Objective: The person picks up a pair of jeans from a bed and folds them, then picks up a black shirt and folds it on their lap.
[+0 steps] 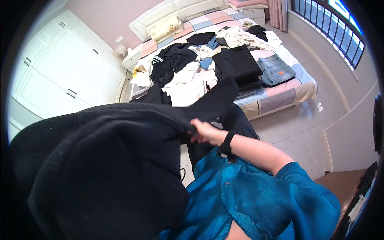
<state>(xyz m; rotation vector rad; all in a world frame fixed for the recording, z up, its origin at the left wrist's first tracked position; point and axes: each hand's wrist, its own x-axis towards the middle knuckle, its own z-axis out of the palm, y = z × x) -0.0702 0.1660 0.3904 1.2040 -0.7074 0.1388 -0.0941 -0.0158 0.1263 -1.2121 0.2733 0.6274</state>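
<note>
A large black garment [105,156] is held up in front of me. It fills the left and lower left of the view, and a narrower dark part reaches towards the bed. My right hand [202,132] has its fingers closed on the garment's edge; a black band is round that wrist. My left hand is out of view, and the cloth covers that side. Beyond the garment, a stack of folded black clothes [240,64] lies near the bed's edge, beside folded blue jeans [276,70].
The bed [264,103] bears loose white and dark clothes [174,60] and a rolled cream floral bundle [166,29]. A white wardrobe [63,60] stands left, a nightstand [131,60] by the headboard. A barred window [333,30] is at right; a brown surface [339,183] with clothes is lower right.
</note>
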